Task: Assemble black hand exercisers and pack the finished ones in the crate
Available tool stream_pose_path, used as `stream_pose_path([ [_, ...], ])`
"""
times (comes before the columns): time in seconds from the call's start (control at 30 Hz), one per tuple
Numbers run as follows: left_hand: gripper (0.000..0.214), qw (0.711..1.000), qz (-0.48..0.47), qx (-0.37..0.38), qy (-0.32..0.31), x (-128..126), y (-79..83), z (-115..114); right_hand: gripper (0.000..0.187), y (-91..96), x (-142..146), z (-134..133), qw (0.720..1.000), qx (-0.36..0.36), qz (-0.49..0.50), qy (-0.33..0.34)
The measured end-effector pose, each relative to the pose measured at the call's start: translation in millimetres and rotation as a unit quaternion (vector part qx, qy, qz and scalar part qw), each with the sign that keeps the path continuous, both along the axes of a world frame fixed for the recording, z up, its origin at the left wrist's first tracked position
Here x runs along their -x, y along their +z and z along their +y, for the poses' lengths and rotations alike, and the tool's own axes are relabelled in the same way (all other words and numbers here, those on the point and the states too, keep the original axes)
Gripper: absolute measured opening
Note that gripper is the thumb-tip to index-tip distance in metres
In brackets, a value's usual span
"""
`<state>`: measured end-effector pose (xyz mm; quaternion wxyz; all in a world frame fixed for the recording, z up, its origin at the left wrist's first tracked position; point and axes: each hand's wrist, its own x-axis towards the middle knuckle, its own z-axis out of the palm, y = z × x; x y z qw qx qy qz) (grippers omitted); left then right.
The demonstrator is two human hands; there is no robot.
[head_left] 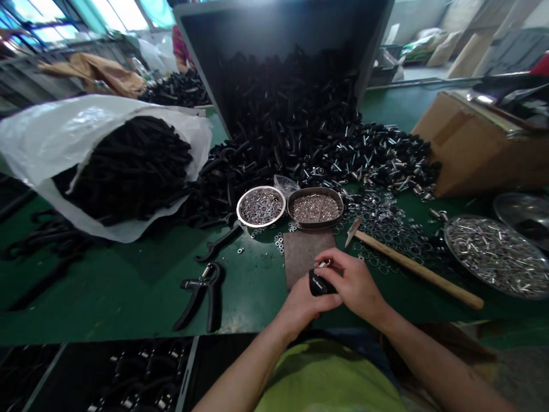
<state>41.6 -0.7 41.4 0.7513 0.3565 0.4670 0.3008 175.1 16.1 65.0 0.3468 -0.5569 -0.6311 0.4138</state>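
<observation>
My left hand (298, 303) is closed around a black plastic handle (318, 285) with small white lettering, just over the near edge of a flat metal plate (302, 254). From the right, my right hand (358, 283) pinches a small coiled metal spring (323, 264) at the top of that handle. Fingers cover much of both parts. To the left lies a V-shaped black hand grip exerciser (214, 300) with a spring between its arms. A single curved black handle (219, 243) rests behind it.
Behind the plate stand a round bowl of nuts (240, 214) and an oval tin of small metal parts (291, 220). A hammer (412, 266) lies right, near a dish of metal pins (497, 257). Black parts spill from a grey bin (201, 51) and a white bag (38, 143). A cardboard box (480, 149) stands right.
</observation>
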Motion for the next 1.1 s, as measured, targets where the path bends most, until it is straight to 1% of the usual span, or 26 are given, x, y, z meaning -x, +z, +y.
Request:
stream_pose_path([
  [0.07,0.036,0.997,0.042,-0.018,-0.060,5.4,1.0,-2.1,0.012,-5.5,-6.9,0.9,0.999,0.030,0.030,0.012],
  [0.1,0.035,0.996,0.034,-0.007,-0.081,9.1,0.5,-3.0,0.015,-8.7,-13.0,1.7,0.997,0.054,0.051,0.029],
  [0.17,0.032,0.994,-0.029,0.041,-0.099,17.7,-2.8,-4.2,0.019,-16.5,-30.8,3.5,0.991,0.097,0.080,0.043],
  [0.23,0.029,0.989,-0.099,0.083,-0.074,26.6,-7.9,-4.3,0.017,-26.0,-52.9,4.3,0.994,0.095,0.046,0.011],
  [0.27,0.028,0.988,-0.118,0.092,-0.049,30.5,-10.4,-3.9,0.015,-31.4,-63.8,3.8,0.997,0.076,0.004,-0.007],
  [0.3,0.028,0.988,-0.122,0.093,-0.023,33.8,-12.5,-3.3,0.011,-37.1,-73.4,2.6,0.998,0.050,-0.047,-0.010],
  [0.37,0.029,0.991,-0.103,0.081,0.015,38.3,-14.7,-1.4,0.004,-49.0,-87.0,-1.7,0.989,0.010,-0.143,0.028],
  [0.4,0.030,0.993,-0.091,0.072,0.025,39.4,-14.7,-0.4,0.002,-54.6,-90.6,-4.4,0.982,0.005,-0.179,0.053],
  [0.43,0.033,0.994,-0.079,0.062,0.032,39.6,-14.0,0.5,0.003,-59.2,-92.2,-7.0,0.976,0.005,-0.206,0.070],
  [0.5,0.039,0.997,-0.055,0.038,0.041,37.8,-11.7,1.9,0.006,-63.9,-90.9,-11.2,0.968,0.006,-0.238,0.073],
  [0.57,0.042,0.998,-0.030,0.029,0.046,33.0,-9.5,2.5,0.009,-60.2,-85.3,-13.1,0.972,-0.003,-0.224,0.065],
  [0.6,0.043,0.998,-0.020,0.032,0.045,29.5,-8.8,2.6,0.009,-55.0,-81.2,-13.3,0.979,-0.007,-0.196,0.063],
  [0.7,0.046,0.998,-0.012,0.050,0.045,15.6,-7.8,1.9,0.010,-30.9,-63.1,-12.8,0.995,0.016,-0.067,0.072],
  [0.77,0.047,0.997,-0.025,0.057,0.043,5.2,-6.6,1.1,0.013,-15.2,-47.7,-12.4,0.996,0.032,-0.019,0.079],
  [0.83,0.048,0.997,-0.045,0.055,0.035,-3.7,-4.6,0.0,0.011,-5.5,-33.0,-11.7,0.996,0.022,-0.024,0.083],
  [0.93,0.047,0.998,-0.048,0.037,0.020,-10.9,-2.5,-1.4,0.007,-3.1,-19.8,-9.8,0.995,0.000,-0.056,0.078],
  [1.0,0.045,0.999,-0.026,0.017,0.008,-11.3,-3.6,-1.9,0.009,-5.2,-17.7,-8.5,0.995,-0.007,-0.067,0.074],
  [1.1,0.043,0.998,0.046,-0.032,-0.011,-7.9,-8.3,-1.4,0.015,-8.3,-18.6,-8.5,0.993,-0.023,-0.075,0.083],
])
